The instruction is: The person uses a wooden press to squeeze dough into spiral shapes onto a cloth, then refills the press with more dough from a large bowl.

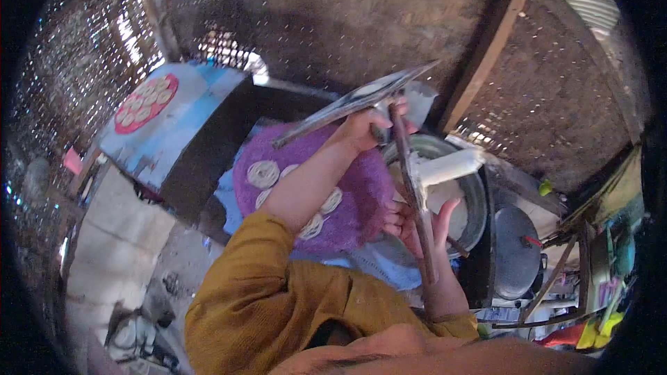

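Note:
My left hand is raised over a purple round mat, its fingers closed round a flat, long-ended piece of a hand press and near the top of a wooden bar. That wooden bar slants down to my right hand, where it lies between the fingers and the raised thumb. From the bar a white-coated plunger sticks out to the right, above a metal basin holding pale dough or batter. Coils of white noodle-like strands lie on the mat, partly hidden by my left forearm.
At the far left, a red round tray of pale coils sits on a blue-and-white covered surface. A dark round lid stands right of the basin. Woven walls and a slanting wooden post close off the back.

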### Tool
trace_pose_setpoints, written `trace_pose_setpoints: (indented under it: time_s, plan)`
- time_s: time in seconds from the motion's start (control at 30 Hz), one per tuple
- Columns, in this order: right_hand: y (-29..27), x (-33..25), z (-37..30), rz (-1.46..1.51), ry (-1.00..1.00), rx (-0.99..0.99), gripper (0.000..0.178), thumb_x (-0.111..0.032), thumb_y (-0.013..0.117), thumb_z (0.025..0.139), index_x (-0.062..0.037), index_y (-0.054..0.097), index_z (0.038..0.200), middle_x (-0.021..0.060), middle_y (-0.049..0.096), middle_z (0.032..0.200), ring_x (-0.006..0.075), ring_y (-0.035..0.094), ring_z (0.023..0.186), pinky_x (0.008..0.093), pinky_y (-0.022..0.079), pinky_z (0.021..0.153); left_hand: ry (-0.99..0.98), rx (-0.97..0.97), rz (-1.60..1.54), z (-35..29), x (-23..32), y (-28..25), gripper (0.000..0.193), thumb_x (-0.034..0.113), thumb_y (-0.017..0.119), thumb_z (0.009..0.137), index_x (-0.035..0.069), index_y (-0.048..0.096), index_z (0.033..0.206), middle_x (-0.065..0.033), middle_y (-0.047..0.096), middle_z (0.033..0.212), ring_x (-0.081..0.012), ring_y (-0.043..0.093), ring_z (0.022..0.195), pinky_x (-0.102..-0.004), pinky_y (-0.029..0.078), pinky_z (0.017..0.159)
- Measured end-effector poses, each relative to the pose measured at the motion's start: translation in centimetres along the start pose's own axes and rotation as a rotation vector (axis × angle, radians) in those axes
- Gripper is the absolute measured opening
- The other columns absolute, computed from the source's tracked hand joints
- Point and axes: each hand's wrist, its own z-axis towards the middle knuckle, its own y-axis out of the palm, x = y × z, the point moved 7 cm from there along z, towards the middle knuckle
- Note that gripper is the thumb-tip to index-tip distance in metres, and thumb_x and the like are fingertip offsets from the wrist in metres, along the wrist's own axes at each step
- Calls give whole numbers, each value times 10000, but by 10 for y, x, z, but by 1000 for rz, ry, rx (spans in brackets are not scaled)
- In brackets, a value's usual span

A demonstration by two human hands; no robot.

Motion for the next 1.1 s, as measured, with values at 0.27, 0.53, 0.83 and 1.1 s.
trace_pose_setpoints:
  time_s: [0.27,0.53,0.83,1.1]
  plan:
    - [13,18,-12,189,0,52,905,-670,437,666,-60,222,1300,179,529,759,171,445,393,240,345,303,43,-67,934,-75,65,61,634,187,720,597,52,463,1161,-120,479,1167,-254,462,1077,-385,362,921]
    - [93,-43,8,-597,-378,65,977,-200,681,637,-138,37,1368,177,409,1187,205,530,881,238,464,647,-69,62,1277,-137,76,66,535,83,723,603,50,520,1097,-61,568,1076,-134,536,973,-306,358,927]
    - [172,-41,-6,-1794,-901,18,883,-128,754,545,-85,279,1289,241,350,1215,410,400,1090,424,384,878,63,-30,1936,-137,89,92,442,319,656,612,131,580,1004,-40,580,1033,-226,519,993,-318,371,905]
    - [187,-19,4,-1890,-902,-29,849,-160,751,564,-145,297,1281,223,326,1220,411,431,1055,431,441,804,114,-52,2067,-139,83,79,440,342,665,572,110,583,937,-100,594,896,-268,571,869,-359,468,727]
